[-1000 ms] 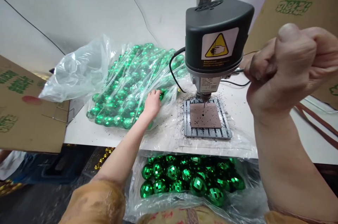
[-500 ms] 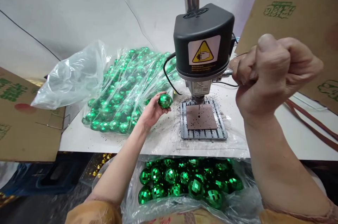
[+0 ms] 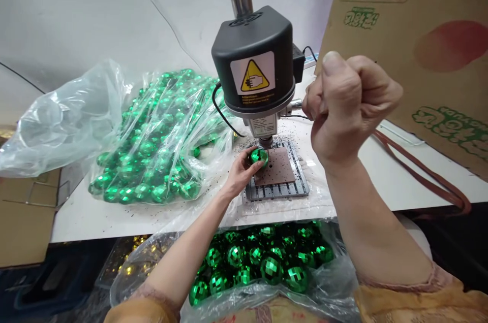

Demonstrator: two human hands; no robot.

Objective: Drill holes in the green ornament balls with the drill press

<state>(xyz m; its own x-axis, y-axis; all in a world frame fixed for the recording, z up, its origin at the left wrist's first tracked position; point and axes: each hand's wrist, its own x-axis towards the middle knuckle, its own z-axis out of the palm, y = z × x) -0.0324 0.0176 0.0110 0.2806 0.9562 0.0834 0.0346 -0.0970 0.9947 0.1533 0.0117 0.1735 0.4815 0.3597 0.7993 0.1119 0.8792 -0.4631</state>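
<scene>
A green mirrored ball [image 3: 259, 157] is gripped in the fingers of my left hand [image 3: 244, 169], over the left part of a brown square pad [image 3: 280, 173] and just below the drill's chuck [image 3: 266, 142]. The pad lies on a slotted metal base [image 3: 301, 186] strewn with dark chips. Above stands the black drill press head [image 3: 253, 59] with a yellow warning label. My right hand [image 3: 348, 104] is closed in a fist at the press's right side, by its metal handle [image 3: 295, 105]; what the fingers wrap round is hidden.
A clear plastic bag of green balls [image 3: 152, 145] lies on the white table [image 3: 84, 219] at left. Below the front edge, more green balls [image 3: 271, 268] sit in an open bag. A cardboard box [image 3: 430, 23] and a brown strap [image 3: 423, 173] are at right.
My left hand has carried the green ball rightward from beside the bag to under the chuck. The view has shifted, moving the press left in the picture. My right hand remains closed.
</scene>
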